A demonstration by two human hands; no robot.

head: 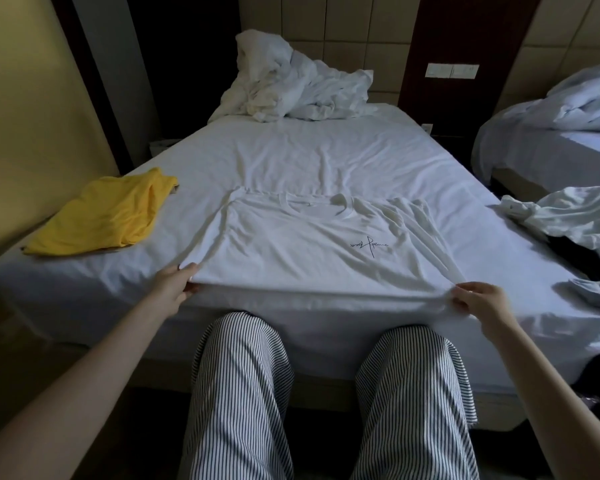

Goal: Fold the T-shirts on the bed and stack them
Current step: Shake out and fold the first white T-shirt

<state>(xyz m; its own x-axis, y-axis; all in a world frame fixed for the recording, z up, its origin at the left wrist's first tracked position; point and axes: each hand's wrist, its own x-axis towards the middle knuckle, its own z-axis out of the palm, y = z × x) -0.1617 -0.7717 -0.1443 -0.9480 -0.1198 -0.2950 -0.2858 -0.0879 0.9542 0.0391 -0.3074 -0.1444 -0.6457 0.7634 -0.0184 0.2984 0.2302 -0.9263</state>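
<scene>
A white T-shirt [291, 244] with a small black signature print lies spread flat, front up, on the bed [326, 157], its collar pointing away from me and its hem at the near edge. My left hand [174, 285] pinches the hem's left corner. My right hand [478, 301] pinches the hem's right corner. A yellow T-shirt [101, 216] lies loosely folded at the bed's left edge. A pale crumpled shirt [568, 220] lies at the bed's right edge.
A rumpled white duvet [291, 84] is heaped at the head of the bed. A second bed [551, 150] with bedding stands to the right. My legs in striped trousers [326, 393] stand against the bed's foot. A yellow wall runs along the left.
</scene>
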